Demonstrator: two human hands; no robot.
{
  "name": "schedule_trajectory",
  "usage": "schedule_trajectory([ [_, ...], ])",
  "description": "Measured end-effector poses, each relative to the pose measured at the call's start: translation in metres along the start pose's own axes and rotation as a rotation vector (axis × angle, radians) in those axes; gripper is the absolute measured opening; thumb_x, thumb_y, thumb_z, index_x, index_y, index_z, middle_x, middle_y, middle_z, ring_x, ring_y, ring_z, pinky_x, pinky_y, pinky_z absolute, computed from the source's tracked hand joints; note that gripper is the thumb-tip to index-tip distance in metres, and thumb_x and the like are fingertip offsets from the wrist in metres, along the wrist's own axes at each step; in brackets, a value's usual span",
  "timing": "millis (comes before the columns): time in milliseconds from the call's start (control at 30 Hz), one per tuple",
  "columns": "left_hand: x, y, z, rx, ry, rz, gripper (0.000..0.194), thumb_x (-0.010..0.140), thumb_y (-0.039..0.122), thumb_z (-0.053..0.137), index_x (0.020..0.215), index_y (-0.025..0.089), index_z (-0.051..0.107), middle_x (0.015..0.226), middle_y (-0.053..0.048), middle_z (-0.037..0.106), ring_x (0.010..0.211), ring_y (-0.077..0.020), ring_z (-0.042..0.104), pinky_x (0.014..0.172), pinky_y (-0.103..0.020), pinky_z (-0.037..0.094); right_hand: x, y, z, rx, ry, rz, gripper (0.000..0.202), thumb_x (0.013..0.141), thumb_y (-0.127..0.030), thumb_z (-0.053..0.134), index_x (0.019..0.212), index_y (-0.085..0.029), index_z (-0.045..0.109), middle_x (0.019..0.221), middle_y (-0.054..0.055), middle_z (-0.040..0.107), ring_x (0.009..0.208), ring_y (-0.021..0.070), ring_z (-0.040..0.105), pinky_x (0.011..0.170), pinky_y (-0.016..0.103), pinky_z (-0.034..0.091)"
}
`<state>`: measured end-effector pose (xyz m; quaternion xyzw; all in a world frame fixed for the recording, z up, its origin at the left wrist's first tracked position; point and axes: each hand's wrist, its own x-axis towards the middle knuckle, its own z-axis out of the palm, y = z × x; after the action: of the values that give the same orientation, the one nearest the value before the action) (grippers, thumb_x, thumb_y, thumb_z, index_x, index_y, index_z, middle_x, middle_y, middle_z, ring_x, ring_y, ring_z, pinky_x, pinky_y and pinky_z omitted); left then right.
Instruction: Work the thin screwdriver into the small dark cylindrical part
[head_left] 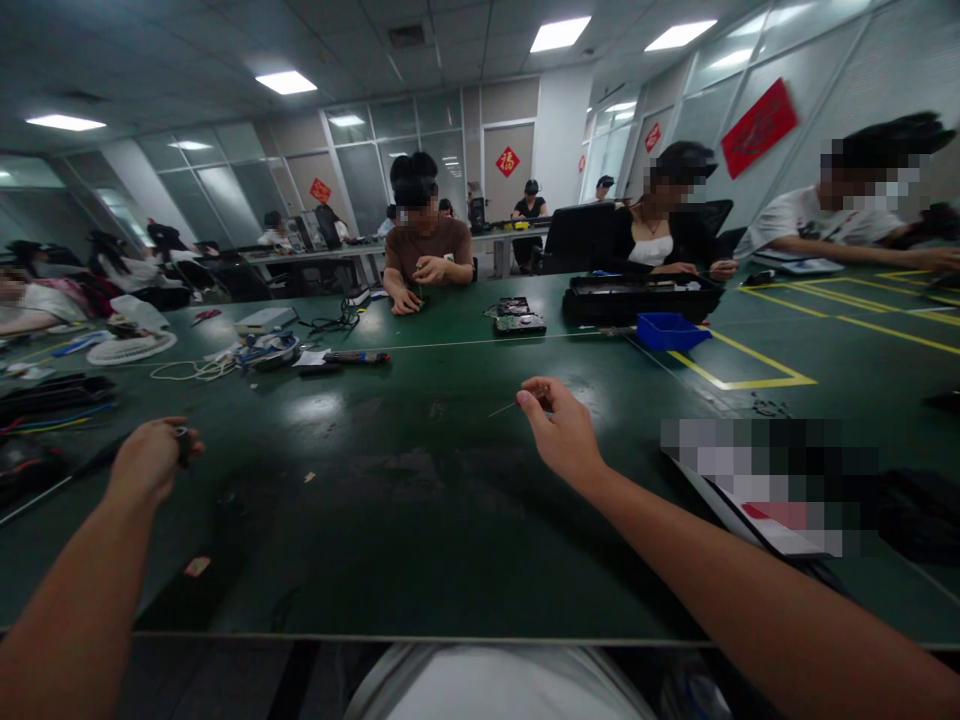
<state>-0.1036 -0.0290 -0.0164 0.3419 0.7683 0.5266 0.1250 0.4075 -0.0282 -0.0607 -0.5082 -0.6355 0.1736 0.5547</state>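
Observation:
Over the left part of the green table (375, 560), my left hand (154, 458) is closed around a small dark object (184, 445) that I cannot make out. My right hand (559, 425), raised above the middle of the table, pinches a thin metal rod (502, 410) that points left; its brownish end is mostly hidden by the fingers. Small pale scraps (197, 567) lie on the table between my forearms. Beyond my right hand sits an opened device with a circuit board (519, 324).
A blue bin (670, 332) and a long black case (641, 300) stand at the back right. Cables (262, 352) and a dark tool (356, 357) lie back left. A blurred flat item (750, 490) is at the right. Several people sit around the table.

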Motion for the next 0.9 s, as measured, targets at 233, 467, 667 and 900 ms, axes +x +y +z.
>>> schedule_trajectory([
  [233, -0.063, 0.056, 0.088, -0.169, -0.388, 0.032, 0.039, 0.068, 0.009, 0.047, 0.105, 0.016, 0.053, 0.075, 0.000, 0.056, 0.060, -0.0141, 0.054, 0.059, -0.024, 0.044, -0.001, -0.001, -0.001, -0.006, -0.068, 0.017, 0.027, 0.092, -0.047, 0.058, 0.093, -0.021, 0.066, 0.080, 0.004, 0.070, 0.074, 0.0217, 0.065, 0.068, 0.035, 0.048],
  [467, -0.157, 0.099, 0.171, -0.081, -0.838, 0.346, 0.034, 0.079, 0.017, 0.046, 0.113, 0.016, 0.051, 0.076, -0.002, 0.059, 0.068, -0.0174, 0.057, 0.068, -0.031, 0.044, -0.001, -0.003, -0.004, -0.011, -0.082, 0.039, 0.029, 0.091, -0.049, 0.058, 0.086, -0.022, 0.066, 0.070, 0.002, 0.067, 0.064, 0.0194, 0.061, 0.060, 0.032, 0.044],
  [667, -0.214, 0.095, 0.209, 0.037, -0.984, 0.555, 0.031, 0.087, 0.019, 0.043, 0.117, 0.020, 0.052, 0.085, -0.005, 0.062, 0.072, -0.0187, 0.058, 0.070, -0.035, 0.045, -0.002, -0.006, -0.005, -0.033, -0.082, 0.034, 0.032, 0.090, -0.050, 0.060, 0.074, -0.023, 0.063, 0.062, 0.000, 0.062, 0.056, 0.0167, 0.054, 0.055, 0.031, 0.039],
  [900, -0.220, 0.068, 0.217, 0.071, -1.032, 0.691, 0.053, 0.078, 0.012, 0.056, 0.130, 0.019, 0.049, 0.122, -0.016, 0.059, 0.114, -0.0282, 0.057, 0.102, -0.046, 0.043, -0.003, -0.003, -0.002, 0.194, -0.072, 0.084, 0.026, 0.090, -0.047, 0.058, 0.084, -0.022, 0.064, 0.071, 0.002, 0.066, 0.065, 0.0186, 0.063, 0.063, 0.033, 0.049],
])
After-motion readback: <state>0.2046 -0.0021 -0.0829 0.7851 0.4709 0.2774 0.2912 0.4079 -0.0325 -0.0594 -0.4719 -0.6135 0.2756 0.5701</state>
